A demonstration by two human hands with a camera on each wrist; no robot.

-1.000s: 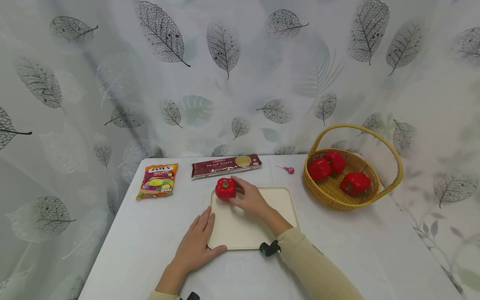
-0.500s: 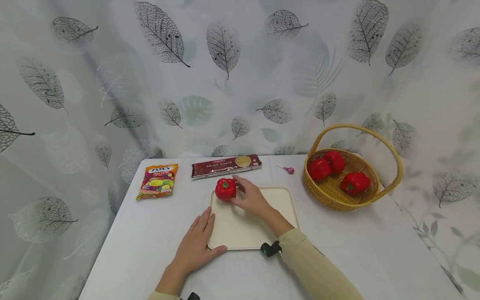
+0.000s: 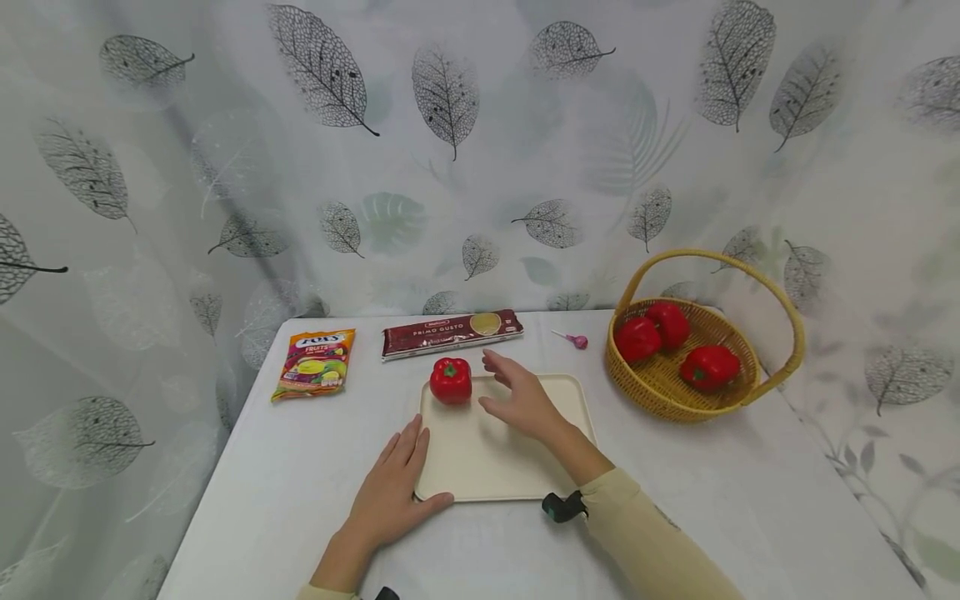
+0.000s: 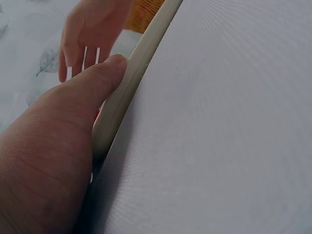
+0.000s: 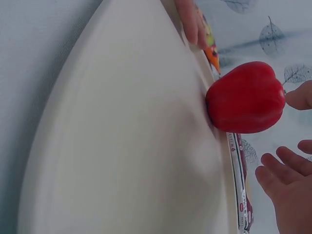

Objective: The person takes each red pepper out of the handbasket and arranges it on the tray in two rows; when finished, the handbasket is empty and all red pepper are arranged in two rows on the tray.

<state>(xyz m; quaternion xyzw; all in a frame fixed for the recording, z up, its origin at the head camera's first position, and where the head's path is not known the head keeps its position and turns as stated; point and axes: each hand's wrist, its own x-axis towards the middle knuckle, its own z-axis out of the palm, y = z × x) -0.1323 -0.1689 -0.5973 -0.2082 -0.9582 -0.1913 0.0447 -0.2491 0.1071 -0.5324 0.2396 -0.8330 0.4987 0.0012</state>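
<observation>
A red bell pepper (image 3: 451, 382) stands upright, green stem up, in the far left corner of a cream tray (image 3: 510, 467). My right hand (image 3: 519, 400) hovers over the tray just right of the pepper, fingers spread and apart from it. In the right wrist view a gap shows between the fingers (image 5: 282, 170) and the pepper (image 5: 246, 97). My left hand (image 3: 390, 492) lies flat at the tray's near left corner, fingertips along its left edge. The left wrist view has the thumb (image 4: 109, 73) right at the tray's rim (image 4: 122, 92).
A wicker basket (image 3: 652, 400) with a tall handle holds three red peppers (image 3: 708, 367) at the right. Behind the tray lie a dark red spaghetti packet (image 3: 450, 333) and a pink lollipop (image 3: 577, 341). An orange bag of fruit sweets (image 3: 315, 363) lies at the left.
My right hand has let go of the pepper and drawn back to the right, leaving it in the tray's corner. The left hand has stayed in place.
</observation>
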